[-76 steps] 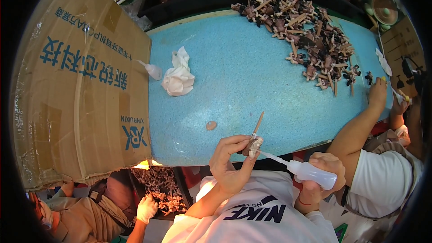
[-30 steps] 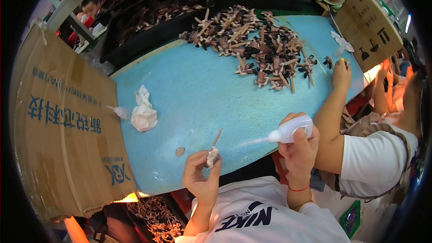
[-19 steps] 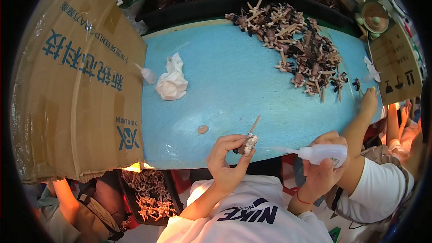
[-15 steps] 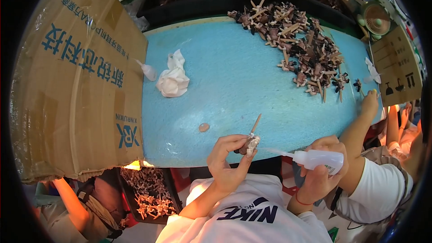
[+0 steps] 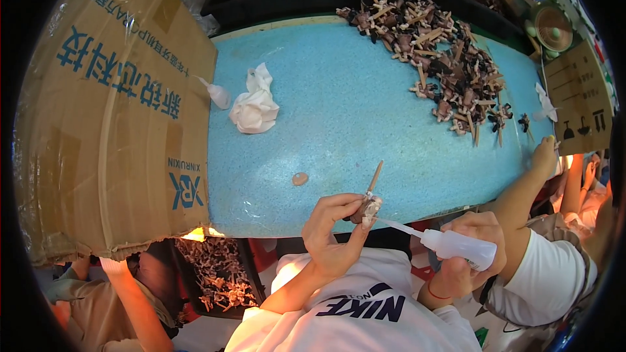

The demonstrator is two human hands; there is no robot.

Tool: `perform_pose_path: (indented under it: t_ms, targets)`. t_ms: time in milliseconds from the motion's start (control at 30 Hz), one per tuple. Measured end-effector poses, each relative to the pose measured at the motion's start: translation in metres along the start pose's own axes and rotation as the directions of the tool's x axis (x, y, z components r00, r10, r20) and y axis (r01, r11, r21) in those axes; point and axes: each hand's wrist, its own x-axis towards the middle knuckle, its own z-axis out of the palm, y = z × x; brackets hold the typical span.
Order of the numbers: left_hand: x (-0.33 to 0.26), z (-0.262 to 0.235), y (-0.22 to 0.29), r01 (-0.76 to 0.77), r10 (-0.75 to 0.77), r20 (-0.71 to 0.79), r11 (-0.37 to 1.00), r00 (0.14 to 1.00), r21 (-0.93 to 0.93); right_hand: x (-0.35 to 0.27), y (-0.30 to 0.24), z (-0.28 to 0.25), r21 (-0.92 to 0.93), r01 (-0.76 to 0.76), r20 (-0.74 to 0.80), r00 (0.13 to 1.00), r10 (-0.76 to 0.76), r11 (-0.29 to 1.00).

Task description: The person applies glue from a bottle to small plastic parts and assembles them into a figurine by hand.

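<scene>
Between the thumb and fingers of my left hand (image 5: 332,231) is a small brown-and-white figurine (image 5: 370,208), with a wooden stick (image 5: 375,177) pointing up and away from it. My right hand (image 5: 473,248) is wrapped round a translucent white squeeze bottle (image 5: 456,248), tilted so its thin nozzle reaches left. The nozzle's tip is at the figurine's lower right side; whether it touches cannot be made out. Both hands are over the near edge of the blue tabletop (image 5: 306,91). A small flesh-coloured round piece (image 5: 299,178) lies on the table, left of my left hand.
A large cardboard box (image 5: 124,124) walls the left side. Beside it lie another squeeze bottle (image 5: 219,95) and crumpled white tissue (image 5: 254,109). Many figurines on sticks (image 5: 450,58) are heaped at far right. A black bin (image 5: 215,274) sits lower left; a co-worker's arm (image 5: 521,189) reaches in at right.
The bottle's nozzle has moved left, up to the figurine. The view has shifted slightly. At lower left, another person's arm has moved.
</scene>
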Motion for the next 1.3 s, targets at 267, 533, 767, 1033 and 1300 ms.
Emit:
perform_pose_path:
  t_ms: [267, 533, 767, 1033, 1300]
  targets:
    - [0.0, 0.002, 0.0, -0.025, 0.025, 0.013, 1.0, 1.0, -0.001, 0.001, 0.008, 0.001, 0.031, 0.183, 0.005, 0.983, -0.183, 0.983]
    - [0.002, 0.001, 0.0, -0.036, 0.036, 0.014, 0.999, 0.999, 0.025, 0.002, 0.01, 0.0, 0.045, 0.18, 0.019, 0.983, -0.181, 0.983]
    - [0.0, 0.0, 0.002, 0.006, -0.006, 0.006, 1.0, 1.0, 0.018, 0.002, 0.013, 0.0, 0.038, 0.197, 0.037, 0.979, -0.199, 0.98]
    - [0.001, 0.0, 0.0, -0.028, 0.028, 0.014, 0.999, 1.0, 0.023, 0.002, 0.01, 0.0, 0.041, 0.158, 0.038, 0.986, -0.16, 0.987]
    - [-0.001, -0.001, 0.001, -0.013, 0.012, 0.018, 0.999, 1.0, 0.031, 0.0, 0.012, 0.002, 0.058, 0.151, 0.043, 0.987, -0.154, 0.987]
